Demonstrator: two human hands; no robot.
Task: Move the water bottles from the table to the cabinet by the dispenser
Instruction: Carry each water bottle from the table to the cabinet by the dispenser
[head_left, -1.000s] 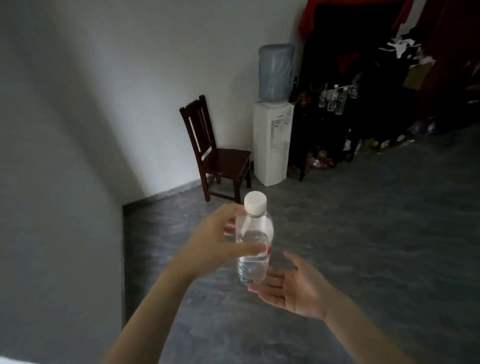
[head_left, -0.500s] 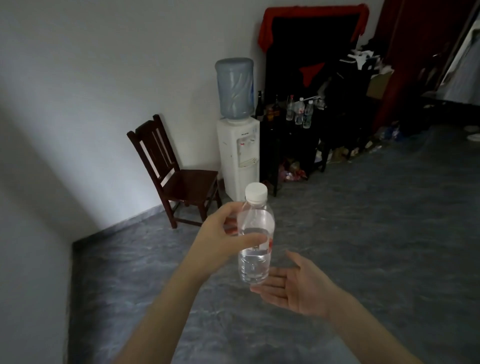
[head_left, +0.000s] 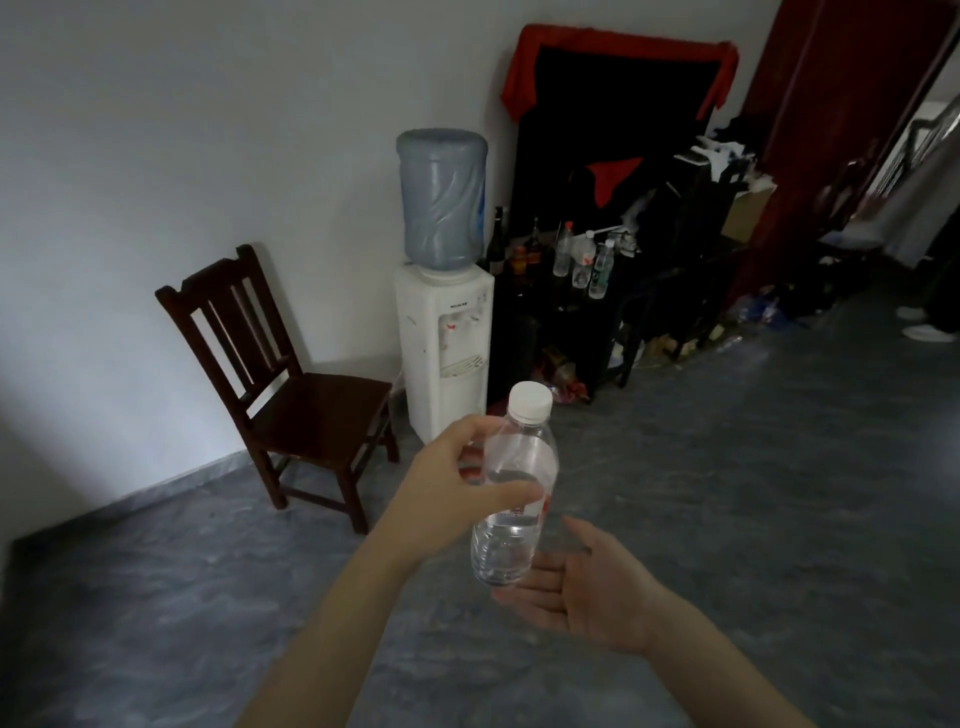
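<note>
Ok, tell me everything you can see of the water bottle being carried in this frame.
The water bottle is clear plastic with a white screw cap, on, and a bit of red label at mid-body. Water fills about its lower half. It is held roughly upright, tilted slightly, in mid-air above the grey floor. The left hand grips its middle; the open right hand is cupped under its base, contact unclear.

Beside the water dispenser (head_left: 444, 332) stands one chair (head_left: 291, 384); on the cabinet (head_left: 561, 312) at the dispenser's other side stand three clear water bottles (head_left: 587, 265) and about three dark bottles (head_left: 511, 249); well in front, two hands (head_left: 587, 587), one holding one water bottle (head_left: 514, 499)
</note>
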